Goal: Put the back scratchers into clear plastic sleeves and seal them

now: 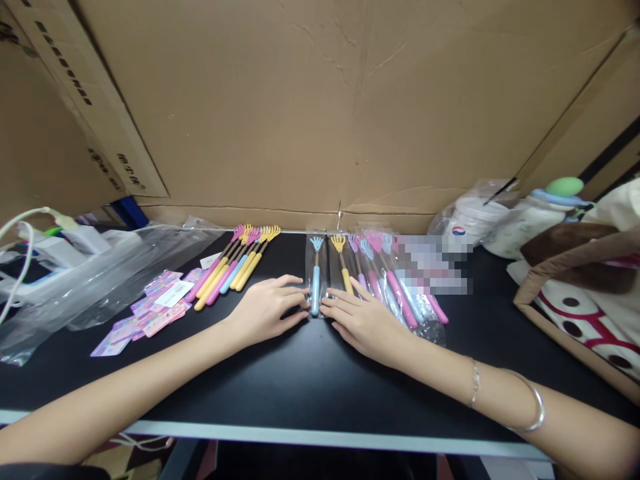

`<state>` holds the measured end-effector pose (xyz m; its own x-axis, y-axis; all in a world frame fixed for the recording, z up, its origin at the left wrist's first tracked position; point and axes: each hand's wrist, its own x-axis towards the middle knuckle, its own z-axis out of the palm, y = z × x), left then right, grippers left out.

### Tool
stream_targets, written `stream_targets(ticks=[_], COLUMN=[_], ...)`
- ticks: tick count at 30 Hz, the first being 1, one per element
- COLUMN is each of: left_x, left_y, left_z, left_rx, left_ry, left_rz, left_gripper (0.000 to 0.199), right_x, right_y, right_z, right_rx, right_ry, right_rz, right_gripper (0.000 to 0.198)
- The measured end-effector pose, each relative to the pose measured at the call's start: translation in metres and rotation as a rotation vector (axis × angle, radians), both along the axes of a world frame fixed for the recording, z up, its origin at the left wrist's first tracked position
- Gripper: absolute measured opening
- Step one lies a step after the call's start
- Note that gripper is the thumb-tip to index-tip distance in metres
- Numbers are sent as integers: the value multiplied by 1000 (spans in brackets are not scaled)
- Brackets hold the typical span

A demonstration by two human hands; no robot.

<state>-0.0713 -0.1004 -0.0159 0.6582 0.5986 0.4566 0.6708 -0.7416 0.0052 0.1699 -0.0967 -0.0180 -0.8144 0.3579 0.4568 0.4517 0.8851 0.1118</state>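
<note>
A blue-handled back scratcher (315, 287) with a hand-shaped head lies upright in a clear plastic sleeve (323, 257) on the black desk. My left hand (267, 310) rests at its left side, fingers stretched and spread, tips at the sleeve's edge. From the right, my right hand (367, 320) reaches to the other edge, its fingers also extended. Just beyond those fingers is a yellow back scratcher (343, 257) in clear wrap, partly covered by my hand. Several bagged pink, purple and blue back scratchers (400, 293) lie further right. Unwrapped back scratchers (235, 263) are fanned out on the left.
Printed cards (160, 303) are piled at the left beside clear plastic bags (100, 280) and a white power strip with chargers (75, 243). Cardboard (300, 120) walls the back. A white tub (473, 220), a bottle (525, 220) and a cloth bag (590, 287) stand at right.
</note>
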Motion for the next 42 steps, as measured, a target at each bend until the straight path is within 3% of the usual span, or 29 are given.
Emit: stream_targets(ticks=[7,21,30,37,42], left_x=[0,-1,-1,-2,1], left_y=[0,2,3,4,0], left_z=[2,-3,-1,1,4], left_rx=[44,162,177,181,178], left_ry=[33,44,41,82,0], left_rz=[38,-40,-55,66,29], left_gripper=[19,16,18,22,20], right_x=[0,-5,-4,-4,-7], right_y=[1,-6,-3,-2,-9], right_z=[3,0,-2,-4,1], right_rx=[10,291,202,-44,-189], right_ry=[-19,-138,-81,-29,22], right_rz=[7,-52,-7,-40,-27], right_gripper=[28,29,27,27,35])
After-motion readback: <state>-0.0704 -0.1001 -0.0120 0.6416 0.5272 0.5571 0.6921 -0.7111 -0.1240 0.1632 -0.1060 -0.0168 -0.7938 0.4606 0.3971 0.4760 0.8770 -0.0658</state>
